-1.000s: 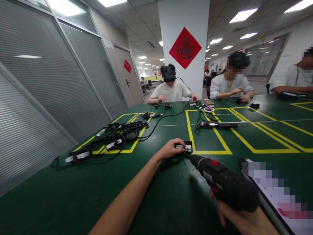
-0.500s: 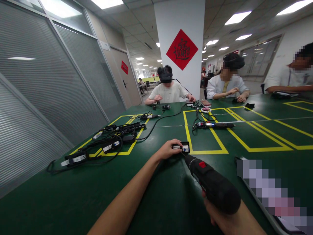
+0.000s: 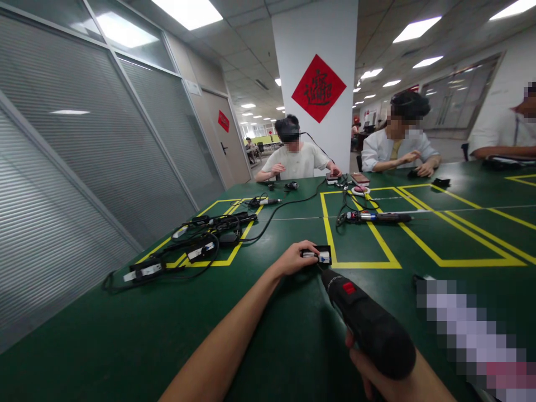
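Note:
My left hand [image 3: 298, 258] has its fingers closed on a small black case [image 3: 327, 251] that lies on the green table [image 3: 268, 312]. White parts with a bit of blue show inside the case. My right hand [image 3: 363, 363] is wrapped round the handle of a black power drill [image 3: 368, 324] with a red switch on top. The drill points away from me, and its tip is at the near edge of the case, just beside my left fingers. Whether the tip touches the case cannot be made out.
Black devices with cables [image 3: 209, 237] lie at the left. A pen-like tool [image 3: 377, 218] rests beyond the case, across yellow tape. A blurred-out flat object [image 3: 469, 329] is at the right. Several people sit across the table, one with hands near a phone [image 3: 333, 177].
The camera view has turned slightly left, so the scene sits further right. Both hands keep their holds on the case and the drill, with little change between them.

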`<state>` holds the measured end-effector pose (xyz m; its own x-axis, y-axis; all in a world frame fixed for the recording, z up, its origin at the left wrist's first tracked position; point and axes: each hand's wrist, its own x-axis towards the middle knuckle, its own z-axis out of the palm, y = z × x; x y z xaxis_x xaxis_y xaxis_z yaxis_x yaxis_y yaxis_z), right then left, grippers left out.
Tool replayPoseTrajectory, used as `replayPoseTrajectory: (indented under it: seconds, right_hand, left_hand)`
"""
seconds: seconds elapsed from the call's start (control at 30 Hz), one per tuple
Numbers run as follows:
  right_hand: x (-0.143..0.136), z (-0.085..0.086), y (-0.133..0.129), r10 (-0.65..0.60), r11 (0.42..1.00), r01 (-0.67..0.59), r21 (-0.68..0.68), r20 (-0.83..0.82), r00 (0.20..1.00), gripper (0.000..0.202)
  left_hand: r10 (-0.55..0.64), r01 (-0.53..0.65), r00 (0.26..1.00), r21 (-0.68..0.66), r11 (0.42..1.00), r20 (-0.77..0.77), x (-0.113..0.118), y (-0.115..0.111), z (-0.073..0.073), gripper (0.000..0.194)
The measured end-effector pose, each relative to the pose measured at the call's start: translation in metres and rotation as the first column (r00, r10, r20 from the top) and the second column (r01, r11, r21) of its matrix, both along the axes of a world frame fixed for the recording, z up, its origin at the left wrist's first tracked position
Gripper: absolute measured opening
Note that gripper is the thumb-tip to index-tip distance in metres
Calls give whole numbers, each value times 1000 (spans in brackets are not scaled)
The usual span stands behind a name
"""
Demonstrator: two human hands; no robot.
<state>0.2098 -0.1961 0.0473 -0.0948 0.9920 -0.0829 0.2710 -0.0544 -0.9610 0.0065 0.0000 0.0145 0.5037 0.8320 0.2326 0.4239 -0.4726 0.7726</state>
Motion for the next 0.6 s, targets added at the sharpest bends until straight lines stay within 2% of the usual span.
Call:
replayPoseTrajectory:
  seconds: [0.13, 0.2, 0.3, 0.5, 0.6]
  right_hand:
    - [-3, -18, 8, -60, 991, 57, -122, -21, 998, 30]
    - [-3, -27, 11, -53, 992, 52, -117, -6, 999, 33]
    - [0, -36, 13, -16, 996, 17, -86, 12, 1000, 27]
    - [3, -42, 14, 30, 999, -29, -30, 28, 999, 23]
    - [2, -50, 15, -25, 997, 32, -68, 97, 995, 19]
  left_hand:
    - [2, -2, 1000, -10, 1000, 2, 0, -1, 1, 20]
    - [0, 0, 1000, -7, 1000, 3, 0, -1, 2, 20]
    - [-11, 11, 1000, 5, 1000, 11, -1, -1, 3, 19]
    - [-9, 9, 1000, -1, 1000, -1, -1, -1, 4, 20]
    - [-5, 5, 1000, -1, 1000, -8, -1, -1, 4, 20]
